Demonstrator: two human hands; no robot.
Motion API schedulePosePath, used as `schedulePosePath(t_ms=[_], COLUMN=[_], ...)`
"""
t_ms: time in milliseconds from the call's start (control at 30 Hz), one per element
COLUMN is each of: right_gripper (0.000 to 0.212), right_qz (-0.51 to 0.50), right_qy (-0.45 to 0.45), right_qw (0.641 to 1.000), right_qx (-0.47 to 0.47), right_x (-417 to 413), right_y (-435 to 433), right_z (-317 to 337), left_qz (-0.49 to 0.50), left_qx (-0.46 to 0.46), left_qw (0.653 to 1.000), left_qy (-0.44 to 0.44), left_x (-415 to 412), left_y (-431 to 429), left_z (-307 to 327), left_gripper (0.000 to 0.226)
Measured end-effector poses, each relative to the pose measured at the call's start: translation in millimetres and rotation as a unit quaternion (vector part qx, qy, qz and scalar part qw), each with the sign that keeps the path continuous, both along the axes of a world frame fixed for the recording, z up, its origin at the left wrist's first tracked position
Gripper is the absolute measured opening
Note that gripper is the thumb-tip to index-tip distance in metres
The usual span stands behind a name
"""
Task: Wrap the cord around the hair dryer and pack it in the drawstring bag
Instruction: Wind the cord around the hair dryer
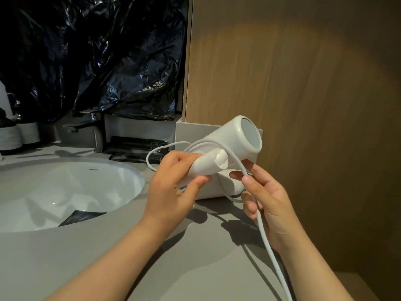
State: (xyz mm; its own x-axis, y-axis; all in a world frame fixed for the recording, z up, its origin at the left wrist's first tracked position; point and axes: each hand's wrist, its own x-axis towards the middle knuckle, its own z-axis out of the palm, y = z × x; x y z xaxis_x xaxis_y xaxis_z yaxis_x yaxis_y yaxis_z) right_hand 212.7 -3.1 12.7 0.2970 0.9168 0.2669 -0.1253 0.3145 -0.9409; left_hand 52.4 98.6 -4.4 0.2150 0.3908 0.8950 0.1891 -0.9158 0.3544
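**newbie:** Wrapping tips? Left hand (pixel 171 192) grips the white hair dryer (pixel 230 144) above the counter (pixel 108 268), and right hand (pixel 269 205) pinches the cord (pixel 271 253).

**reply:** Keep tension, lay 1 snug loop at a time. No drawstring bag in view.

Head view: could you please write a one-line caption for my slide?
The left hand grips the hair dryer while the right hand pinches its cord above the grey counter.
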Motion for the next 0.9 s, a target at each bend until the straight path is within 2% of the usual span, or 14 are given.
schedulePosePath(t_ms=[133,267,567,700,767,833,900], right_gripper=[0.054,0.061,0.061,0.049,0.041,0.041,0.041], right_qz=[0.056,0.067,0.028,-0.016,-0.06,-0.091,-0.11], right_qy=[0.02,0.023,-0.058,-0.088,-0.092,-0.105,-0.126], right_qw=[0.998,0.997,0.998,0.996,0.994,0.99,0.986], right_qx=[0.01,0.007,-0.011,-0.001,0.017,0.019,0.011], right_x=[2.0,6.5,8.4,8.7,11.5,12.5,11.4], right_y=[-2.7,-5.1,-7.9,-4.6,0.1,7.3,15.9], right_z=[-0.7,-1.2,-5.3,-1.5,2.7,8.3,11.5], left_qz=[-0.048,-0.103,-0.173,-0.232,-0.269,-0.304,-0.315], left_qx=[-0.078,-0.163,-0.283,-0.348,-0.388,-0.41,-0.406], left_qw=[0.994,0.975,0.925,0.886,0.855,0.826,0.824], left_qy=[-0.065,-0.115,-0.183,-0.202,-0.214,-0.238,-0.24], left_x=[3.8,5.3,2.3,1.3,2.0,1.7,1.1], left_y=[-12.4,-15.9,-10.7,-9.2,-10.0,-9.6,-7.8], left_z=[2.3,4.7,10.7,10.9,12.4,15.0,16.3], left_gripper=[0.028,0.03,0.032,0.033,0.028,0.028,0.031])
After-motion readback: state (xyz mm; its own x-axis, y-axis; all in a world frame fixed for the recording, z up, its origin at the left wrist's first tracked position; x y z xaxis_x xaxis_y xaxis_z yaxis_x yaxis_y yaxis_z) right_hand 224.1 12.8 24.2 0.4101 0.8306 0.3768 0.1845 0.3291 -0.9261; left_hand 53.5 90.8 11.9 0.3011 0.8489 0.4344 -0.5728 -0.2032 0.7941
